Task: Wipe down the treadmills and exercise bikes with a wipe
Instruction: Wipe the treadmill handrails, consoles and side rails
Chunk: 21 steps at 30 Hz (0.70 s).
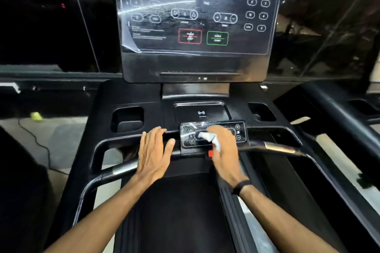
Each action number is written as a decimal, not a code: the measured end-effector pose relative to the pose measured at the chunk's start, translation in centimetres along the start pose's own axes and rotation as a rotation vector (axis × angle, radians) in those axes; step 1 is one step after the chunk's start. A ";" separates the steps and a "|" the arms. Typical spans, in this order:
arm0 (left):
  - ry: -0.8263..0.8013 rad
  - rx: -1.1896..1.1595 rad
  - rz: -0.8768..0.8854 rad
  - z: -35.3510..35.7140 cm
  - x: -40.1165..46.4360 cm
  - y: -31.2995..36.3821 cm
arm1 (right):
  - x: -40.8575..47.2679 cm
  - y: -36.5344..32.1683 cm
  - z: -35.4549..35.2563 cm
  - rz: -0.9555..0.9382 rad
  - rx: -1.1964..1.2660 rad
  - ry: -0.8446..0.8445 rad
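I stand on a black treadmill (131, 96), facing its tall console screen (197, 8). A small glossy control panel (186, 134) sits on the front crossbar. My right hand (225, 150) holds a crumpled white wipe (207, 135) and presses it onto the middle of that panel; the hand is blurred. My left hand (154, 150) hovers flat with straight, spread fingers just left of the panel, over the crossbar (115, 141). Whether it touches the bar I cannot tell.
Cup wells (126, 119) sit either side of a flat phone tray (201, 109). A red safety clip (210, 153) shows under the panel. Metal-banded handlebars (281, 148) run left and right. Another machine's frame (337, 107) stands to the right; a cable (39, 144) crosses the floor on the left.
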<state>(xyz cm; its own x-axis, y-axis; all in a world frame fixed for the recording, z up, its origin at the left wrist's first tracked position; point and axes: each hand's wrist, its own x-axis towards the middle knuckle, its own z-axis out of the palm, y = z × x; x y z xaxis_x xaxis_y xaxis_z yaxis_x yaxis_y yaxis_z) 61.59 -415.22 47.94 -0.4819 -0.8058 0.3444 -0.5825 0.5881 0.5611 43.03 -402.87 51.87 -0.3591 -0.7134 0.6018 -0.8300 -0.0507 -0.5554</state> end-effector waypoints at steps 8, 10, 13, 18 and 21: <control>0.014 -0.159 -0.219 0.1 0.9 1.7 | 0.3 -2.5 5.7 -0.084 -0.356 -0.396; 0.027 -0.240 -0.279 -0.1 1.0 1.8 | -1.3 -2.0 7.1 -0.158 -0.492 -0.471; 0.060 -0.248 -0.329 -0.3 1.1 1.9 | -0.8 -1.9 7.2 -0.175 -0.531 -0.436; 0.030 -0.190 -0.361 -0.8 1.1 2.7 | 0.2 -1.5 6.6 -0.199 -0.588 -0.461; -0.086 -0.063 -0.414 -1.1 1.8 3.0 | 0.5 -0.3 5.7 -0.139 -0.579 -0.441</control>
<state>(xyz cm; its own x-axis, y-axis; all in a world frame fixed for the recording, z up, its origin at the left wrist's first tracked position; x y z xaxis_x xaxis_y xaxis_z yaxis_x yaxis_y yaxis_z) 59.66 -414.97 51.11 -0.2702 -0.9626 0.0178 -0.6985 0.2087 0.6845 45.55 -407.17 49.08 -0.1309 -0.9481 0.2898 -0.9913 0.1291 -0.0255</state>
